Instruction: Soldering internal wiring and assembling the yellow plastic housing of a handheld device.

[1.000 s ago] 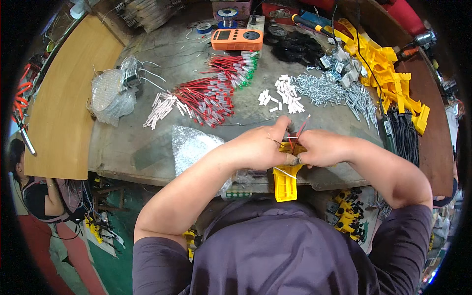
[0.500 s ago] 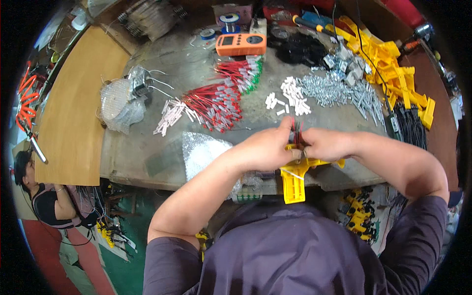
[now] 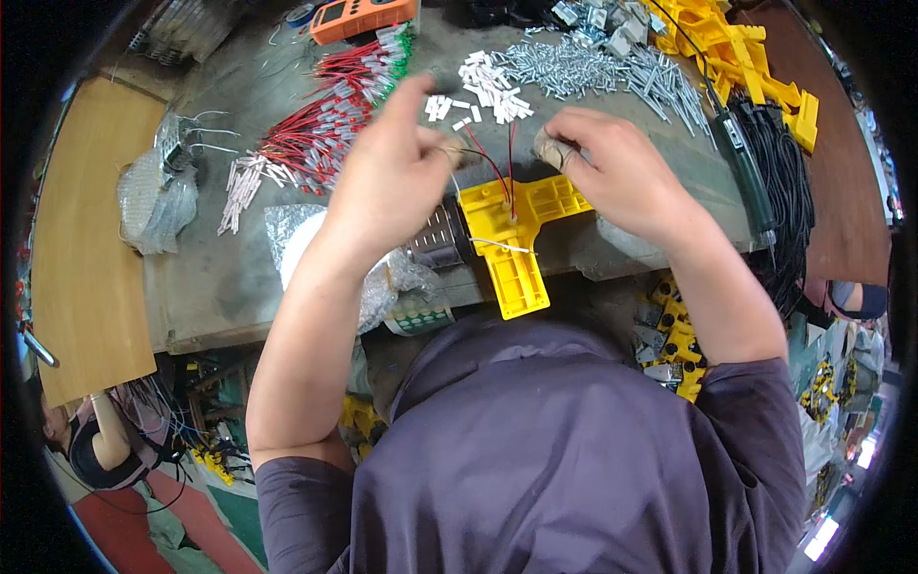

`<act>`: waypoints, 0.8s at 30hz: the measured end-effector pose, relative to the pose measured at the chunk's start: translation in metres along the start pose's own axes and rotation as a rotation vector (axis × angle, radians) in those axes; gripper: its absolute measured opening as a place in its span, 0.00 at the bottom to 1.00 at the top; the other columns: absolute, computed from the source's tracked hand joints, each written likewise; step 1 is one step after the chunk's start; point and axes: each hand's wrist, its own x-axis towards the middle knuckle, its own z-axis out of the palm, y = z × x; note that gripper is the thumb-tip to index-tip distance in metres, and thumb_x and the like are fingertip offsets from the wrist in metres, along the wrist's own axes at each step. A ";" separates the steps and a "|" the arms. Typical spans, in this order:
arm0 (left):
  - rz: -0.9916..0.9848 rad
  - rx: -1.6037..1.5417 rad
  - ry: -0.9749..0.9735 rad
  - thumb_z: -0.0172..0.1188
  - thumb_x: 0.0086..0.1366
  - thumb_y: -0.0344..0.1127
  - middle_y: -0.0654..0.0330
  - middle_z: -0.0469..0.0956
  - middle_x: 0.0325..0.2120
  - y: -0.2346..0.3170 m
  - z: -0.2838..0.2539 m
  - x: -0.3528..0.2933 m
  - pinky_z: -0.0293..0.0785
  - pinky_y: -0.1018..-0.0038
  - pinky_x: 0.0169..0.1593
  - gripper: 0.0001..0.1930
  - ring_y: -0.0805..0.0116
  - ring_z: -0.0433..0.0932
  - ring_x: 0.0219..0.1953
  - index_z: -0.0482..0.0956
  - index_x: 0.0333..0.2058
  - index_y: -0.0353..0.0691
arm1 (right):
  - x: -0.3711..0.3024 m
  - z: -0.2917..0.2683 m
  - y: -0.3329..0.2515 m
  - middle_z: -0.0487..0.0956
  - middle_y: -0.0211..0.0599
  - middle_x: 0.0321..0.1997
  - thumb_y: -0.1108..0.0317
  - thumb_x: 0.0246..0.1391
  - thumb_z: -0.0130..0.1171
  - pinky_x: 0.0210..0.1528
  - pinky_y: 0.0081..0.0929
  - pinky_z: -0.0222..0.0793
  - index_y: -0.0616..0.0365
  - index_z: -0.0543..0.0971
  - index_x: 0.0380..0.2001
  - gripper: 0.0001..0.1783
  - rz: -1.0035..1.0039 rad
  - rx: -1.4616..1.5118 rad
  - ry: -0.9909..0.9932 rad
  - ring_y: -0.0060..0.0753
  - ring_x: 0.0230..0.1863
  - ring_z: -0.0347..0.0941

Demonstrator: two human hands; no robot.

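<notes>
A yellow plastic bracket point(image 3: 492, 215) with ribbed arms lies at the bench's front edge, attached to a dark cylindrical part point(image 3: 438, 237). Thin red wires point(image 3: 512, 158) stand up from it, and a white cable tie point(image 3: 512, 247) crosses it. My left hand point(image 3: 387, 182) is above the bracket's left side, forefinger stretched out; its thumb and other fingers close at the end of a black wire point(image 3: 488, 163). To the right of the wires, my right hand point(image 3: 612, 167) has its fingers curled in a pinch; what lies between the fingertips is too small to make out.
Red-wired parts point(image 3: 316, 129), white sleeves point(image 3: 492, 88) and silver screws point(image 3: 574, 67) lie in piles beyond my hands. An orange meter point(image 3: 359, 17) is at the back. Yellow brackets point(image 3: 746, 57), black cables point(image 3: 775, 182) and a dark-handled tool point(image 3: 746, 172) occupy the right. Another person point(image 3: 100, 445) is at lower left.
My hands have moved apart from close together over the bracket, uncovering the bracket and its wires. The view has shifted, so the bench things sit higher and further left.
</notes>
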 end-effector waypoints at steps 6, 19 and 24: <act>0.243 -0.459 0.243 0.55 0.66 0.30 0.53 0.81 0.34 0.004 0.000 -0.013 0.72 0.75 0.44 0.20 0.71 0.78 0.37 0.62 0.54 0.33 | -0.004 0.015 -0.016 0.77 0.46 0.30 0.60 0.51 0.58 0.37 0.42 0.67 0.62 0.78 0.29 0.14 0.099 0.057 0.208 0.51 0.36 0.73; 0.002 0.136 0.133 0.61 0.57 0.28 0.47 0.81 0.36 0.017 0.023 -0.033 0.74 0.66 0.45 0.28 0.51 0.81 0.41 0.61 0.55 0.33 | -0.020 0.033 -0.023 0.78 0.44 0.31 0.65 0.48 0.60 0.38 0.33 0.70 0.64 0.77 0.36 0.14 0.016 0.485 0.280 0.43 0.34 0.76; 0.066 -0.074 0.202 0.61 0.58 0.26 0.50 0.82 0.35 -0.005 0.027 -0.032 0.74 0.69 0.43 0.26 0.59 0.82 0.40 0.63 0.54 0.33 | -0.001 0.037 -0.018 0.72 0.38 0.30 0.70 0.46 0.63 0.35 0.25 0.66 0.67 0.74 0.37 0.16 -0.020 0.191 0.263 0.32 0.29 0.69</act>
